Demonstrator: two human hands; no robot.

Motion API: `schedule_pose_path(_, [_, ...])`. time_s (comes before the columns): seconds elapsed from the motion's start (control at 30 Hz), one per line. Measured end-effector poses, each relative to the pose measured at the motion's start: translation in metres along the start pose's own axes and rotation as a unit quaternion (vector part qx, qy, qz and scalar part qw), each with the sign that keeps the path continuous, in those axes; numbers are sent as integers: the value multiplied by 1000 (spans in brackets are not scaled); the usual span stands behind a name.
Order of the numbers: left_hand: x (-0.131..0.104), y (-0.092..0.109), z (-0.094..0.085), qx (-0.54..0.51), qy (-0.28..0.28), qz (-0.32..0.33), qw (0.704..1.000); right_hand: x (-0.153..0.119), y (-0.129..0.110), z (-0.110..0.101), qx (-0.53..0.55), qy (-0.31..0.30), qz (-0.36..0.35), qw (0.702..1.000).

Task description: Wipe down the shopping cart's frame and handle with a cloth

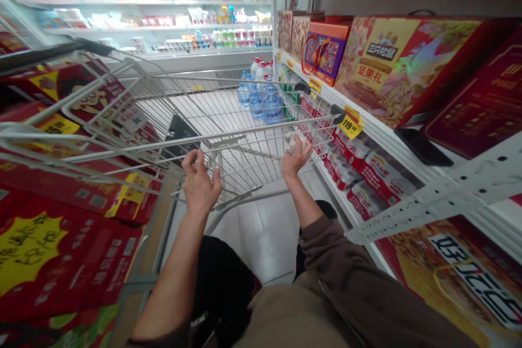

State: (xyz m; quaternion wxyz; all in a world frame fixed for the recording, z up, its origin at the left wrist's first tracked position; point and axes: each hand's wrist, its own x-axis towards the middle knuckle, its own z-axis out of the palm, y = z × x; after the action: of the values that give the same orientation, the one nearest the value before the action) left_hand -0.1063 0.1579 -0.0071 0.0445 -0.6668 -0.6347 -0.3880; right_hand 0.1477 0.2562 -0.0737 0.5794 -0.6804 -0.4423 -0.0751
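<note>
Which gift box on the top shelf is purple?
The small box with the red ribbon handle, standing left of the big gold-and-red box. Its front is purple and orange; the neighbouring boxes are red and gold.

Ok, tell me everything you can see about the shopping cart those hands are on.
The shopping cart is bare silvery wire mesh, apparently metal, with black caps on its rim corners. It is tipped on its side in the aisle between red cartons and a shelf of gift boxes. Nothing is clearly lying in the basket; the water bottles seen through the mesh stand on the floor beyond it. The left hand grips a wire of it, and the right hand presses a white cloth against its mesh.
</note>
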Motion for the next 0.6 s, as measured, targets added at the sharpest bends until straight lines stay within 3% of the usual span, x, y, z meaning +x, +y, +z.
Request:
schedule_pose_path(0.07, [2,2,1,-13,-4,2,1000,-3,-7,1,-3,4,28,1000])
schedule_pose_path(0.1, [3,2,2,-19,-5,6,1000,-9,-14,2,-3,-12,3,1000])
schedule_pose_path(0.2, [6,5,3,-28,-10,14,999,-34,-33,5,2,-97,-157,983])
schedule_pose_path(0.27, [8,7,1,-22,-17,14,1000,-42,-36,7,9,-123,-219,968])
schedule_pose_path(0.33, [9,9,-1,-18,-25,15,999,-34,-30,7,18,-87,-173,981])
schedule_pose_path(0.47, [11,12,-3,-21,-29,22,999,2,-15,8,21,47,39,998])
schedule_pose_path(0.53, [11,13,-2,-24,-24,26,999,6,-20,10,19,64,67,995])
schedule_pose_path(0.6, [12,13,-1,-27,-19,31,999,-3,-32,12,20,38,32,999])
